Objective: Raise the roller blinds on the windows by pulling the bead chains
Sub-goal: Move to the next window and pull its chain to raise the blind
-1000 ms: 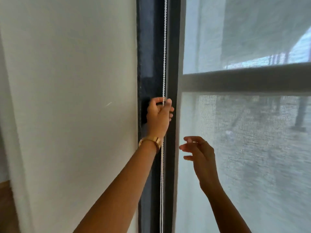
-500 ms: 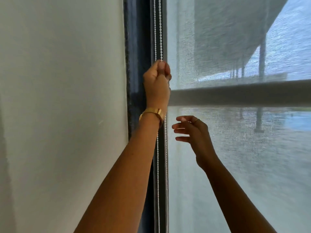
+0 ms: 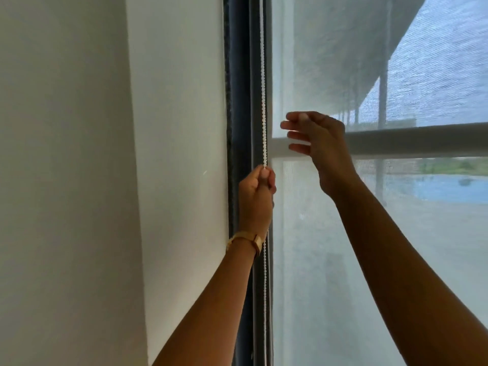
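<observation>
Blind (image 3: 369,260): mesh fabric covers the whole visible pane, so raising looks barely begun. Bead chain (image 3: 263,101) at 12 o'clock; left hand (image 3: 255,199) clamped on it, right hand (image 3: 320,146) at 1 o'clock, fingers spread, empty.

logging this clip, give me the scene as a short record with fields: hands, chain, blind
left hand: left hand closed on the white bead chain, gold wristband on the wrist
right hand: right hand open, fingers spread, beside the chain, not touching it
chain: hangs straight along the dark window frame
blind: sheer white roller blind covers the pane
</observation>
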`<state>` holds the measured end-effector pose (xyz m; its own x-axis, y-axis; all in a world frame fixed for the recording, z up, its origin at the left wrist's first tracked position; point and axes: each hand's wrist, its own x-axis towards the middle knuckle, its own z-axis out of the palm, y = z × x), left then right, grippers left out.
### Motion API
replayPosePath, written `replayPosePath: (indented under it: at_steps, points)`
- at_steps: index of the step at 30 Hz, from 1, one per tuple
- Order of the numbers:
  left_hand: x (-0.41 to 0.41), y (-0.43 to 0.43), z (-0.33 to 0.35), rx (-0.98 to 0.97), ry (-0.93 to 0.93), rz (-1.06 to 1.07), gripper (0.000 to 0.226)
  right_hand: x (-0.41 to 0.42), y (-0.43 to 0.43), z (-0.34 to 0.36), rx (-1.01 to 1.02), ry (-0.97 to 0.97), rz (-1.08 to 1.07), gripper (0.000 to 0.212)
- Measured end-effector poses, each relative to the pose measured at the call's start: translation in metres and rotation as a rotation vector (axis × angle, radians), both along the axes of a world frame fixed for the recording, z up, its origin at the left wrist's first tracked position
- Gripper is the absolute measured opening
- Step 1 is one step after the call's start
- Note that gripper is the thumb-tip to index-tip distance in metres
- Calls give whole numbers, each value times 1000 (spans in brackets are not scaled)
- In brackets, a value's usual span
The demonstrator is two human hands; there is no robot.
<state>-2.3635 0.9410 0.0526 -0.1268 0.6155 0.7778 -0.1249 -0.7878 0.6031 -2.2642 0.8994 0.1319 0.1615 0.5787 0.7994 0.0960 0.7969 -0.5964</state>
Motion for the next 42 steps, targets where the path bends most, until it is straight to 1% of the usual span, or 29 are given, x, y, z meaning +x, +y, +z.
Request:
replayPosePath:
  at_steps: [2,3,5,6,7,8,10,12,14,15,18,19,20,21,22,23,25,26,29,32,35,37,39,42]
  points:
    - [4,-11,-23,-62,7,-49,36,-9,-7,10,-61,-25,43,23]
    - [5,-16,-34,-88,27,-70,34,-12,-9,14,-131,-15,108,23]
    - [4,-20,-55,-143,92,-99,32,-17,-13,23,-310,39,332,23]
    - [3,-22,-66,-182,126,-121,32,-18,-15,27,-370,74,440,25]
    - [3,-23,-78,-227,158,-139,32,-19,-15,32,-393,95,486,25]
    - [2,-25,-90,-267,186,-152,32,-22,-16,37,-400,109,475,26]
    - [1,-29,-111,-329,234,-151,30,-32,-16,44,-357,112,317,30]
    - [-3,-31,-122,-350,297,-145,32,-39,-11,36,-226,69,142,33]
    - [-7,-30,-128,-376,414,-182,33,-37,-4,16,-106,35,91,34]
    - [-10,-31,-128,-393,515,-212,32,-33,-1,6,-78,26,86,33]
    - [-22,-33,-120,-437,961,-250,28,-20,2,-22,-102,0,75,34]
    - [-25,-33,-116,-449,1037,-262,25,-17,2,-32,-117,9,57,34]
    - [-29,-33,-109,-459,1052,-278,24,-16,3,-44,-133,16,37,35]
    - [-34,-33,-100,-460,1019,-281,29,-16,3,-55,-149,12,16,35]
    - [-38,-34,-89,-463,923,-280,37,-16,4,-67,-159,0,-9,35]
    - [-41,-32,-77,-462,784,-270,42,-17,5,-77,-164,-12,-36,34]
    - [-45,-29,-52,-433,494,-226,39,-20,6,-94,-174,-20,-71,30]
    - [-46,-26,-37,-406,386,-198,35,-23,7,-101,-182,-17,-72,27]
    - [-42,-24,11,-352,178,-221,35,-36,12,-128,-206,-24,-57,26]
    - [-34,-26,59,-308,96,-280,38,-49,16,-156,-238,-15,-35,29]
    - [-27,-29,96,-264,27,-326,33,-58,17,-181,-289,2,-21,35]
    - [-23,-31,113,-260,-28,-339,31,-62,16,-196,-329,28,38,39]
    - [-22,-29,118,-256,-38,-291,32,-66,14,-209,-359,53,71,38]
    - [-27,-13,107,-162,0,-179,36,-76,11,-219,-397,39,179,32]
